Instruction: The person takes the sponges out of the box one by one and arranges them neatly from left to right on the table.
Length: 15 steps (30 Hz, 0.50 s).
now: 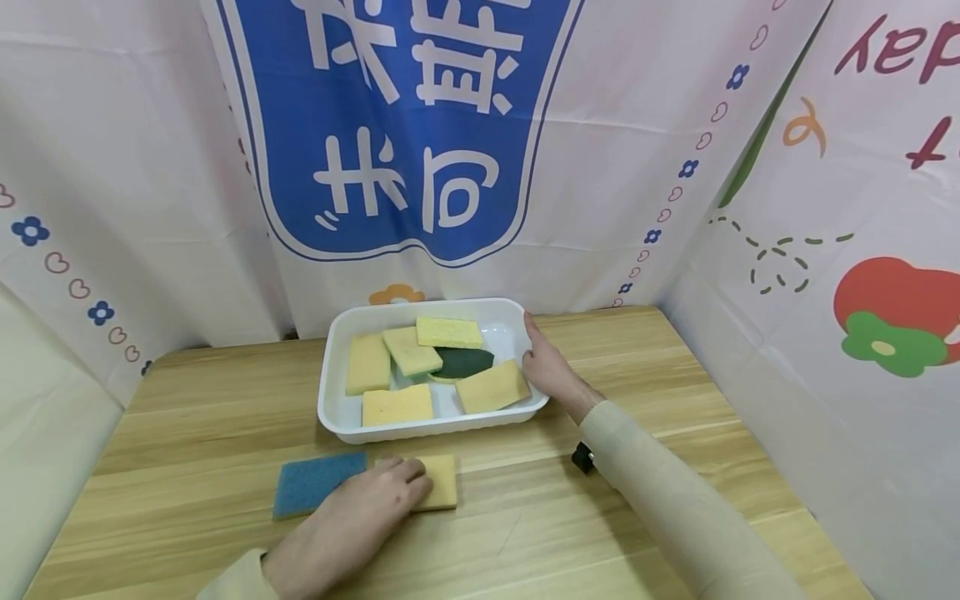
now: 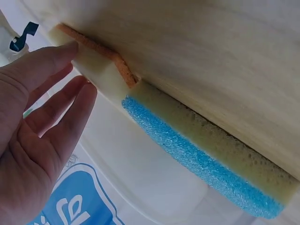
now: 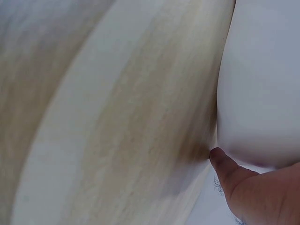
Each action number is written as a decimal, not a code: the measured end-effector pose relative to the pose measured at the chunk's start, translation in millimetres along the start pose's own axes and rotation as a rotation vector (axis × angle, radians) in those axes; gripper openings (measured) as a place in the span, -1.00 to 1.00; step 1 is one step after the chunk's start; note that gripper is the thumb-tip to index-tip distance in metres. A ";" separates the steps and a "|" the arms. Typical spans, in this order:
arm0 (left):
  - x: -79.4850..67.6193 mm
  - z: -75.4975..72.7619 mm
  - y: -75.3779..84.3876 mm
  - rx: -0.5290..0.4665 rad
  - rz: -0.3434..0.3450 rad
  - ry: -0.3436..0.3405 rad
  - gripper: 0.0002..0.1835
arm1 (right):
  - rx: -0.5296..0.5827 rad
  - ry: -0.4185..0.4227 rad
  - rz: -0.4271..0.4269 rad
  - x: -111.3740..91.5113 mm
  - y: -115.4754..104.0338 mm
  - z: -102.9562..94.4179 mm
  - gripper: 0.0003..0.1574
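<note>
My left hand [image 1: 352, 517] reaches over a yellow sponge [image 1: 442, 482] on the table. In the left wrist view the sponge's orange layer lies downward; my thumb is at its near side and my fingers curl over its far side. Just left of it, partly under my hand in the head view, lies a sponge with a blue top [image 2: 187, 150]. My right hand [image 1: 551, 367] holds the right end of a white tray [image 1: 326, 400], one fingertip low at its outer wall in the right wrist view. Several yellow sponges [image 1: 397, 406] and a dark green oval pad [image 1: 465, 362] lie in the tray.
The wooden table [image 1: 517, 533] reaches back to a white printed curtain [image 1: 600, 125] right behind the tray. Another printed curtain [image 1: 787, 333] runs along the right side. A small black part [image 1: 582, 457] shows under the right sleeve.
</note>
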<state>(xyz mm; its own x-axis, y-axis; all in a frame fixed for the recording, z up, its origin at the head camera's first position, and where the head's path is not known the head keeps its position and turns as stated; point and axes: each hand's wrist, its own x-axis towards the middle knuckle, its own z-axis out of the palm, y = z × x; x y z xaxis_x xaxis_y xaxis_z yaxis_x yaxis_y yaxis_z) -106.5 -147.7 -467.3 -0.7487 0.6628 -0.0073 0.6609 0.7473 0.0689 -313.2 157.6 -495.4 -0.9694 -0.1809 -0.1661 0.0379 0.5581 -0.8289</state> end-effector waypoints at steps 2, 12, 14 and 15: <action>1.7 0.2 -1.1 -0.008 -0.006 -0.008 -0.73 | 0.002 0.002 0.001 0.0 -0.1 -0.2 0.03; 6.0 2.2 -9.0 0.053 -0.007 0.056 -0.66 | 0.008 0.003 0.004 -0.2 -0.6 0.0 0.03; 6.2 1.9 -9.7 0.053 -0.010 0.060 -0.65 | 0.008 0.002 0.005 -0.2 -0.5 -0.1 0.03; 6.3 1.7 -9.9 0.052 -0.012 0.057 -0.66 | 0.008 0.002 0.005 -0.1 -0.4 -0.1 0.03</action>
<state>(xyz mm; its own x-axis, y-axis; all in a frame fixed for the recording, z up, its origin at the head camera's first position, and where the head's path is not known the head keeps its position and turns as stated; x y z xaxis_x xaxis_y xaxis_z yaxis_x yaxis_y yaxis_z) -117.6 -150.8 -469.7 -0.7572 0.6513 0.0496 0.6526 0.7575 0.0176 -313.2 157.4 -494.9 -0.9696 -0.1768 -0.1694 0.0446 0.5526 -0.8322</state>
